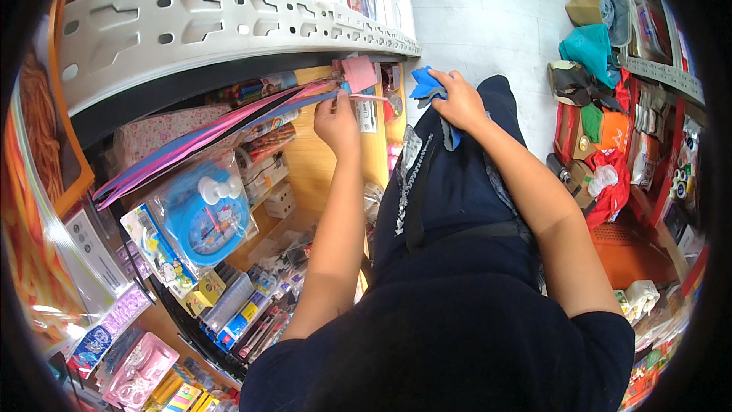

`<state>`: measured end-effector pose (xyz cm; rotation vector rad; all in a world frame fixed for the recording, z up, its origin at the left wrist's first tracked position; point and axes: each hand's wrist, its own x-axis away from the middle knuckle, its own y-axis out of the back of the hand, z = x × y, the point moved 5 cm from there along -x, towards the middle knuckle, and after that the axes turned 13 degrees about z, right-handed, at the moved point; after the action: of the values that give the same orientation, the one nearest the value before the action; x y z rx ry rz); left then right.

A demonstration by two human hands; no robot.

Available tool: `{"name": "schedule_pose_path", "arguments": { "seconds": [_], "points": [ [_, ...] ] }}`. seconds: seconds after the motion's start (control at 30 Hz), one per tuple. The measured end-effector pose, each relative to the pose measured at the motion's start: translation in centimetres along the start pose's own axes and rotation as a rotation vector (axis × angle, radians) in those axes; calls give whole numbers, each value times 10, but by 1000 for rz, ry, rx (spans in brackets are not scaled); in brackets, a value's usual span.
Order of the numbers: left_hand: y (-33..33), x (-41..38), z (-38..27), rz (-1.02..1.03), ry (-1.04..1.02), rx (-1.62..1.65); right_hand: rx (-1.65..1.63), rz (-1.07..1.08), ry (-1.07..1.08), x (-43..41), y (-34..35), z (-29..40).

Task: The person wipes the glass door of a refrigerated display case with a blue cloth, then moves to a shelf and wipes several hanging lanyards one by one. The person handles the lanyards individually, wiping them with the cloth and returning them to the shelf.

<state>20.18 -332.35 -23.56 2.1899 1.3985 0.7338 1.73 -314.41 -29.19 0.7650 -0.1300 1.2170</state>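
At the shelf, my left hand (338, 123) has its fingers closed at the end of a bundle of long pink, blue and black strips (229, 131); their material is unclear. A small pink tag or pad (359, 72) is just above its fingertips. My right hand (460, 102) grips a blue and grey cloth (426, 87) over my dark trousers, part of it hanging below the fingers. Beneath the strips, a blue toy alarm clock (211, 223) in clear wrapping hangs or stands at the shelf front; which one I cannot tell.
A white perforated metal shelf edge (257, 17) runs above the strips. Packaged stationery (240, 303) fills the lower left. Across the pale tiled floor (474, 6) stand more shelves, with a teal bag (586, 51), a red bag (615, 183) and an orange-brown stool or box (629, 254).
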Motion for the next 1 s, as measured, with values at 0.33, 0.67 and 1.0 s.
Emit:
{"name": "schedule_pose_path", "arguments": {
  "seconds": [0.33, 0.67, 1.0],
  "points": [
    [-30, 27, -10, 315, 74, 476, -64, -15, -69, 1, 7, -16],
    [-59, 33, -3, 400, -4, 270, -104, -14, -87, 1, 3, -22],
    [-65, 50, 8, 257, 255, 301, -151, 4, -119, 0, 2, -29]
  ]
}}
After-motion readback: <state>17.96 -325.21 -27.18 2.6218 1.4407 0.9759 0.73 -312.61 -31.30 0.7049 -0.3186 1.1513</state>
